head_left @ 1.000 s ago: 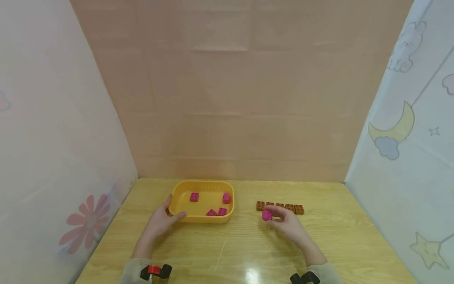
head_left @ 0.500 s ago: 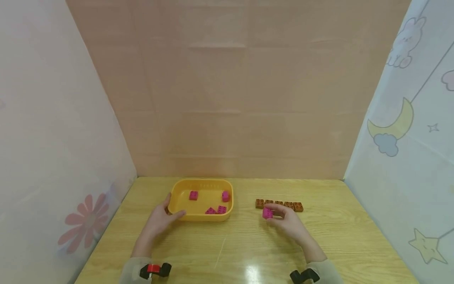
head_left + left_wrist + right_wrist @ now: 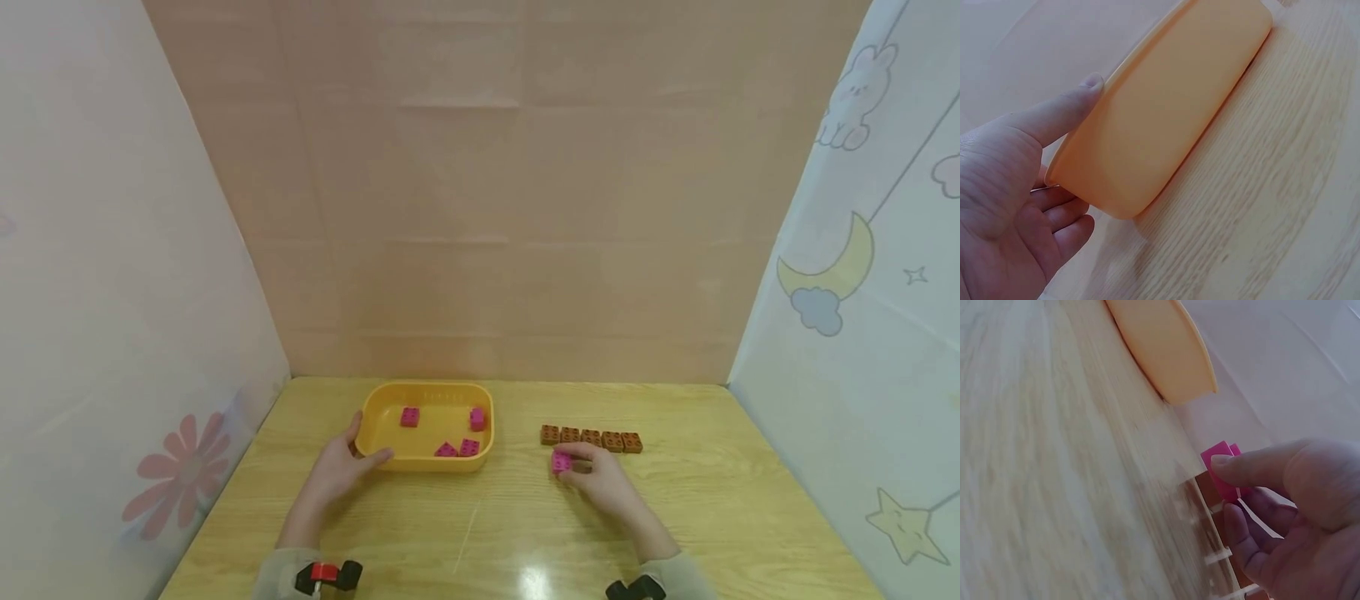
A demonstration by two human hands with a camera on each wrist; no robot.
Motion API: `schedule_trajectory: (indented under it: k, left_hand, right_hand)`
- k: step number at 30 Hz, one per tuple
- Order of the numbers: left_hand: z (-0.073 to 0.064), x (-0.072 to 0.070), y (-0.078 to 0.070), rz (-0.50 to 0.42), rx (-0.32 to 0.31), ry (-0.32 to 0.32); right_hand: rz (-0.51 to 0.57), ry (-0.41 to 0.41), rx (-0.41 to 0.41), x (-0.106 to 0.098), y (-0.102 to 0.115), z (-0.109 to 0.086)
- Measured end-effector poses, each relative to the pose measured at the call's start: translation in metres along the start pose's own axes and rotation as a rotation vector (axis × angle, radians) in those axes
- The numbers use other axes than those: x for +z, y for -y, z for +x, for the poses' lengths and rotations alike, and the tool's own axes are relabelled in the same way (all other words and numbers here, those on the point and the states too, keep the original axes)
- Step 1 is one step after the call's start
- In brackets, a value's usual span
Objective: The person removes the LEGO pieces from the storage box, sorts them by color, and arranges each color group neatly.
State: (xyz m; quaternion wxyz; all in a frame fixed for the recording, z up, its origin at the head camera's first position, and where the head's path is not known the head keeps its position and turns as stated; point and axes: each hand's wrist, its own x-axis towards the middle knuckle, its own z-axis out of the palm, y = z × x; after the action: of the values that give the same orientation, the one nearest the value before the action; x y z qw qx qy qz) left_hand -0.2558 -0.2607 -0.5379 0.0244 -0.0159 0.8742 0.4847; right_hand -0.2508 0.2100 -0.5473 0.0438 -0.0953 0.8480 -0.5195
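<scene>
A yellow tray (image 3: 435, 463) stands on the table at centre-left with several pink bricks (image 3: 409, 417) inside it. My left hand (image 3: 337, 467) grips the tray's near left corner; in the left wrist view the thumb lies on the rim and the fingers are against the end wall. Between the thumb and fingers of my right hand (image 3: 606, 483) is a pink toy brick (image 3: 561, 463), pinched just in front of a row of brown bricks (image 3: 591, 437). The right wrist view shows the thumb pressed on the pink brick (image 3: 1217, 469), with brown bricks (image 3: 1213, 500) behind it.
The wooden table (image 3: 480, 533) reaches a beige backdrop (image 3: 480, 208). Patterned sheets (image 3: 855, 333) hang at both sides. The brown row stands to the right of the tray, with bare wood between them.
My right hand has come slightly nearer and to the left with the pink brick, away from the brown row. My left hand keeps its grip on the tray.
</scene>
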Motion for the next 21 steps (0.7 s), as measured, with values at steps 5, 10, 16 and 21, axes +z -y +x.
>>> schedule_trajectory:
  k: [5, 10, 16, 21]
  left_hand:
    - [0.001, 0.001, 0.001, 0.006, -0.002, -0.002]
    - [0.0, 0.001, -0.001, 0.009, 0.002, -0.002]
    - [0.0, 0.0, -0.002, 0.009, -0.002, -0.002]
    - [0.0, 0.0, -0.002, 0.01, 0.002, 0.001]
  right_hand:
    - [-0.013, -0.015, -0.004, 0.011, 0.0, 0.006]
    - [-0.084, -0.052, -0.013, 0.021, 0.001, 0.008]
    - [-0.09, -0.083, 0.01, 0.024, 0.001, 0.008]
    - [-0.095, -0.087, 0.015, 0.024, 0.0, 0.008]
